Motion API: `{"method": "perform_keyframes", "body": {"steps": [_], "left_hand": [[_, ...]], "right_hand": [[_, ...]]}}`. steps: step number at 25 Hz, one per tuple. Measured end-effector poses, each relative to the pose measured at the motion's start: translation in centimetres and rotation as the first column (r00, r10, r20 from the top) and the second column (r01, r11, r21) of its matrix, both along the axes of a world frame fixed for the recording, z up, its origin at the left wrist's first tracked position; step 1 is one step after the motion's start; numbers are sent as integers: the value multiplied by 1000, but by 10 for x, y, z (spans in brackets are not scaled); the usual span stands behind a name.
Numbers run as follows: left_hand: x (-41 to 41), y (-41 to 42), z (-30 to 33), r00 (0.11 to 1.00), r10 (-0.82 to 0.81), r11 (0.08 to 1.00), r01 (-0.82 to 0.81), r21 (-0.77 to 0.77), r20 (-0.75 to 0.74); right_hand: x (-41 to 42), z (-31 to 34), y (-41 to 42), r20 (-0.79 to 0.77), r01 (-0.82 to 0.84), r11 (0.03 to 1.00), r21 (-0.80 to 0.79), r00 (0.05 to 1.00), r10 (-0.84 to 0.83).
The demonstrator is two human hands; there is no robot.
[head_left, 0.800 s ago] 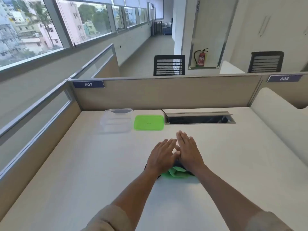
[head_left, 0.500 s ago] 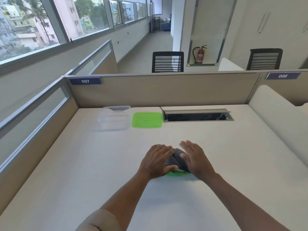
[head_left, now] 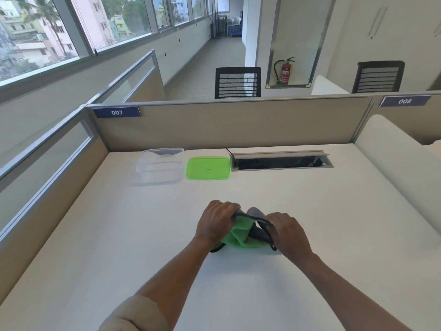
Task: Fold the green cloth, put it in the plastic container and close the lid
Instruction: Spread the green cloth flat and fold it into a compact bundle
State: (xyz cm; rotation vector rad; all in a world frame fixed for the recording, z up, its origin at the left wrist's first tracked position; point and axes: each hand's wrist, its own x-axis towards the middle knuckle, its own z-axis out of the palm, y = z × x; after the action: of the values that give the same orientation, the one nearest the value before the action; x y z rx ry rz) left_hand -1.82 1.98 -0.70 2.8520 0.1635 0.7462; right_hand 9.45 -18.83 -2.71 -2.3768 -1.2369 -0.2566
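left hand (head_left: 216, 222) and right hand (head_left: 287, 231) gripping bunched green cloth (head_left: 241, 236), fingertips hidden in folds

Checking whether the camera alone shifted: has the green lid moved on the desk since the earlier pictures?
No. The green lid lies between the clear container and the cable slot, as before.

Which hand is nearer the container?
Left. The left hand sits below the container, slightly right of it; the right hand is further right, past the lid.

bare desk (head_left: 148, 235) between hands and open container (head_left: 160, 164), lid (head_left: 208, 167) just beside
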Motion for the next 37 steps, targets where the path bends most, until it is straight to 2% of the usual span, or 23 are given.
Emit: {"method": "perform_keyframes", "body": {"steps": [4, 7, 12, 15, 19, 22, 25, 30, 34, 37], "left_hand": [[9, 20, 19, 996, 80, 997, -79, -27, 30], [15, 37, 29, 990, 139, 990, -139, -4, 16], [19, 76, 46, 955, 263, 964, -267, -9, -138], [13, 105, 54, 922, 357, 928, -368, -56, -148], [8, 133, 77, 898, 436, 886, -441, -142, -64], [13, 137, 101, 882, 466, 874, -447, -192, 66], [16, 137, 122, 859, 462, 879, -411, -241, 221], [8, 135, 137, 769, 452, 891, -363, -272, 453], [-12, 123, 121, 717, 472, 881, -361, -306, 512], [-39, 111, 85, 741, 514, 847, -360, -391, 432]], "right_hand": [[15, 11, 8, -103, 170, 982, -78, 979, -177], [23, 13, 13, -152, 223, 970, -98, 960, -236], [47, 35, 23, -71, 301, 953, 41, 952, -298], [67, 58, 31, -10, 351, 932, 91, 936, -352], [95, 92, 38, 78, 376, 911, 171, 916, -393], [108, 123, 49, 125, 376, 883, 280, 898, -422], [113, 149, 56, 123, 375, 845, 381, 885, -448], [103, 172, 49, 96, 366, 764, 532, 870, -484], [75, 162, 30, 60, 372, 702, 607, 860, -507], [49, 126, 4, -58, 416, 734, 538, 886, -459]]}}
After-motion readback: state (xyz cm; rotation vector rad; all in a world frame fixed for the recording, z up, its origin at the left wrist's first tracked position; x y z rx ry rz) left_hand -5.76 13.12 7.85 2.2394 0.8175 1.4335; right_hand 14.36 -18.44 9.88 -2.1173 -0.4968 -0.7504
